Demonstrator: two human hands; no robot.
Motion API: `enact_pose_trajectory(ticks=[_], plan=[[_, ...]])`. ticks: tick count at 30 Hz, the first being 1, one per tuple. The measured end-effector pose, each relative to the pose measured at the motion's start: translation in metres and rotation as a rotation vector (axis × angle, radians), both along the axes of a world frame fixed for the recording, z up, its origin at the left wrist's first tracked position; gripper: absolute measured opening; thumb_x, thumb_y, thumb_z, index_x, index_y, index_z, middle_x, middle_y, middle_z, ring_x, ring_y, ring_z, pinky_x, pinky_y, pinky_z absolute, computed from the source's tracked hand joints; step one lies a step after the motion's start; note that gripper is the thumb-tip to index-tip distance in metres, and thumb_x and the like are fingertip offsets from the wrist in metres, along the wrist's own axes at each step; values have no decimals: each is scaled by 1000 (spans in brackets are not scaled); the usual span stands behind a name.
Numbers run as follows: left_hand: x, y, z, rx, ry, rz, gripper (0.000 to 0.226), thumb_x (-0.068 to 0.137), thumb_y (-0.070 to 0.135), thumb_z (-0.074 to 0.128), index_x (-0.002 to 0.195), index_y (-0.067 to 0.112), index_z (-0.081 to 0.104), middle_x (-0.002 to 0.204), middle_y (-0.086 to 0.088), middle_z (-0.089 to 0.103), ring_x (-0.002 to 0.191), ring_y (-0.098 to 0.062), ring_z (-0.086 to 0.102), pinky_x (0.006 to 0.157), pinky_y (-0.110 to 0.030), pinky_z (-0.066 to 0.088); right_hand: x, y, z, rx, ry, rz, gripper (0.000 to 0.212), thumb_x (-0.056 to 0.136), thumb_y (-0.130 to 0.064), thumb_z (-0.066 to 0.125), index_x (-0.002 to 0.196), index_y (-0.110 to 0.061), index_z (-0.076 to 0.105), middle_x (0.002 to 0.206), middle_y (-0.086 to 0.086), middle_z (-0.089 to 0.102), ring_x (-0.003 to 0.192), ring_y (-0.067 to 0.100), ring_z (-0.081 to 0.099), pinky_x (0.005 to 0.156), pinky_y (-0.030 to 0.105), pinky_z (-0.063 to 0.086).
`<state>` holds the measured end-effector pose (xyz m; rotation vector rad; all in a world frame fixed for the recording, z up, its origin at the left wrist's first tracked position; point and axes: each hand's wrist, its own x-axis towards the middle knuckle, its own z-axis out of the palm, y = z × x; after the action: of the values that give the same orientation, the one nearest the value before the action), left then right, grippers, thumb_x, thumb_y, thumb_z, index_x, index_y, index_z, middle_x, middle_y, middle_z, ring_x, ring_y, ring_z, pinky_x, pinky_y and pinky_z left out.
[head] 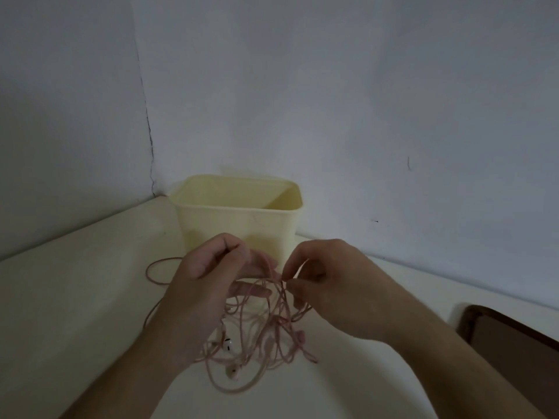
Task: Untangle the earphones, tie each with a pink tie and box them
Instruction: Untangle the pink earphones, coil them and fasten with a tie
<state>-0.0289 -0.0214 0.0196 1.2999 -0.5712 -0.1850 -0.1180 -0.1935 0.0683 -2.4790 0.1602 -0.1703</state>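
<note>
**A:** Where do things stand with your hands right now?

**B:** Both are in the lower middle of the frame, lifted off the bench (75,297). Your left hand (205,276) has its fingers (242,254) curled around several pink strands, and your right hand (329,285) pinches a strand just beside them. Between and below your hands hangs the tangle of pink earphones (266,328), with loose loops and an earbud (232,371) lying on the bench.

**A:** What can go wrong from here?

**B:** If you pull your hands apart against a crossing, I judge the knots cinch tighter rather than open. You hold many strands in the left hand at once, so you may tug the wrong one. The cords look thin, and a hard pull near an earbud could strain the joint.

**A:** Anything else at risk?

**B:** One loop (157,270) trails off to the left of the frame, near the cream box (236,219). Lift the bundle sharply and that loop may snag or drag, or the dangling buds may swing and re-cross. The light is dim and every cord is the same pink, so you can easily lose track of which strand belongs to which pair.

**A:** And the ties?

**B:** I can't make out any pink tie apart from the cords.
</note>
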Motion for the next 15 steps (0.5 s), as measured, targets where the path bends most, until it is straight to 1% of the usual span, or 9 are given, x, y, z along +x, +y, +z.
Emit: enact_pose_trajectory(ticks=[2,5,7,8,9,10,12,14,15], plan=[[2,2,2,-43,26,-4,28,108,5,44,82,-1,54,94,-28,74,91,-44,76,75,-45,58,-1,-3,-1,1,27,-13,18,99,-18,63,89,-30,72,75,-11,78,75,5,74,84,37,63],[3,4,4,-106,65,-4,29,108,6,43,82,0,57,93,-30,72,88,-48,74,75,-48,59,0,-6,-1,73,37,9,26,101,-16,57,90,-28,77,79,-6,78,78,9,75,89,42,62],[3,3,4,-137,88,-11,32,107,6,44,80,2,61,90,-29,71,84,-47,73,72,-48,60,0,-3,-1,209,60,81,25,102,-33,59,93,-22,79,85,-2,78,85,17,75,93,46,60],[2,2,4,-151,97,-14,34,107,6,45,78,4,63,88,-28,70,81,-45,73,69,-46,60,0,-2,-1,234,77,103,32,100,-45,61,92,-19,78,86,-1,78,86,18,74,92,44,59],[2,1,4,-161,104,-20,34,107,6,45,78,4,63,87,-27,70,80,-43,73,66,-44,60,-1,0,-2,204,99,119,35,97,-50,65,91,-18,77,85,-3,76,83,17,72,88,41,58],[1,1,4,-172,112,-29,33,106,6,45,79,2,62,86,-27,69,79,-43,73,64,-42,60,-1,1,-3,143,110,135,29,95,-48,70,90,-20,76,83,-6,76,79,12,71,84,38,58],[1,1,5,-200,132,-42,29,107,7,44,83,-1,59,88,-28,69,80,-44,74,63,-41,61,0,3,-6,37,81,132,10,93,-32,74,88,-23,77,82,-10,77,77,6,72,83,38,62],[2,2,5,-212,143,-21,27,107,8,44,85,-2,57,89,-29,70,82,-44,75,62,-41,62,0,0,-5,51,35,85,12,94,-23,69,86,-23,78,82,-7,79,78,9,74,84,42,62],[3,2,5,-211,147,2,27,107,8,44,85,-1,57,89,-28,70,81,-43,75,60,-41,61,0,-3,-3,99,4,51,14,95,-21,68,86,-22,78,83,-6,79,77,10,74,82,42,61]])
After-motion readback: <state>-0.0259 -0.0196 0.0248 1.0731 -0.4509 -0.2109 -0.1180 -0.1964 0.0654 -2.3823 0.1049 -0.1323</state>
